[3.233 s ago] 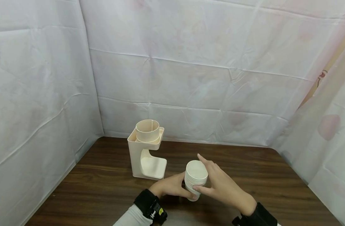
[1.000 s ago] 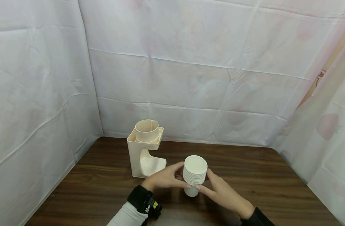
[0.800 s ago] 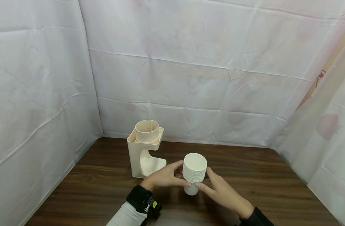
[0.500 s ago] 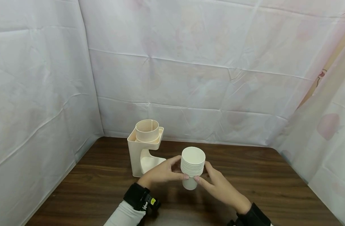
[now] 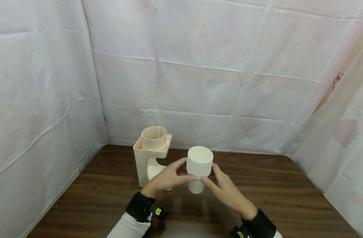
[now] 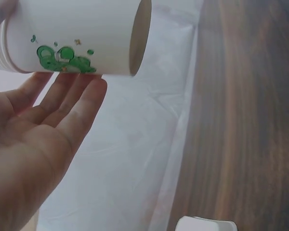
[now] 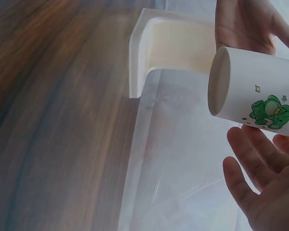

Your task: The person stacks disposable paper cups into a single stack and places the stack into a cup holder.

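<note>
A stack of white paper cups, rims up and several deep, is held upright between both hands in the head view. My left hand holds its left side, thumb at the front below the stacked rims. On the opposite side my right hand grips it the same way. In the left wrist view the lowest cup shows a green cartoon print and its recessed base, raised off the table. The right wrist view shows a similar green print on that cup, with the right hand's fingers along its side.
A cream plastic stand with a round tube in its top stands left of the cups; my left hand overlaps its base in the head view. Dark wood table lies beneath, with white cloth hanging behind and on both sides.
Both hands have raised the cup stack and moved it slightly left, closer to the stand. Earlier, the right hand had its fingers beside the upper rims; it has since shifted lower.
</note>
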The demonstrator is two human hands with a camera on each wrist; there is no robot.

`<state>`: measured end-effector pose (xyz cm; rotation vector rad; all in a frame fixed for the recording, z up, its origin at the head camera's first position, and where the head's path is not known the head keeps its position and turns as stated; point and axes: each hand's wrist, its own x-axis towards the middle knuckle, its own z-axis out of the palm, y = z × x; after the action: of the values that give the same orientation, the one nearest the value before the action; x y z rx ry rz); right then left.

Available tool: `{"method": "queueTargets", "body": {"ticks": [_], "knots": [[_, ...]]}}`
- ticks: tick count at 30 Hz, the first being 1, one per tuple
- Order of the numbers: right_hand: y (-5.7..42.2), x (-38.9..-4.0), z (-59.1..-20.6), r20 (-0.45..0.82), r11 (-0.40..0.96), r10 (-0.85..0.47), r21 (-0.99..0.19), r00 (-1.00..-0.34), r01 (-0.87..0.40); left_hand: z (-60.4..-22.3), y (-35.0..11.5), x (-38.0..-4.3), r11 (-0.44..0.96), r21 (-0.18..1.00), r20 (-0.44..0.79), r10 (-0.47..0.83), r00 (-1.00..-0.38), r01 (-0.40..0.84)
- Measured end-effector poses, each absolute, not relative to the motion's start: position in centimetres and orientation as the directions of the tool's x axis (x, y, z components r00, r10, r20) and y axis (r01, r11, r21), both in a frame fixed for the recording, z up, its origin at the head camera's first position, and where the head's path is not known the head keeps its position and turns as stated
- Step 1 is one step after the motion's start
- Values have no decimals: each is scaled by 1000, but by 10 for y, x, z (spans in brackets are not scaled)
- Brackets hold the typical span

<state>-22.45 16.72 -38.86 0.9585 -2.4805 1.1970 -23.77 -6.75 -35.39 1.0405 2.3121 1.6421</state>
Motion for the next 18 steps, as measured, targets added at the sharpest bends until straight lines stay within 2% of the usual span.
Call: {"method": "queueTargets", "body": {"ticks": [8,12,18], "knots": [[160,-228,-378,523,406,-458,-597,-719,-692,-340,-70,-230,46,915,312,551,-774,401],[156,-228,-372,554,384,-454,-585,-698,-715,-348,-69,-237,33,915,332,502,-799,401],[153,-231,-365,597,359,-439,-569,-672,-740,-351,-68,-244,22,902,371,469,-801,431]]}}
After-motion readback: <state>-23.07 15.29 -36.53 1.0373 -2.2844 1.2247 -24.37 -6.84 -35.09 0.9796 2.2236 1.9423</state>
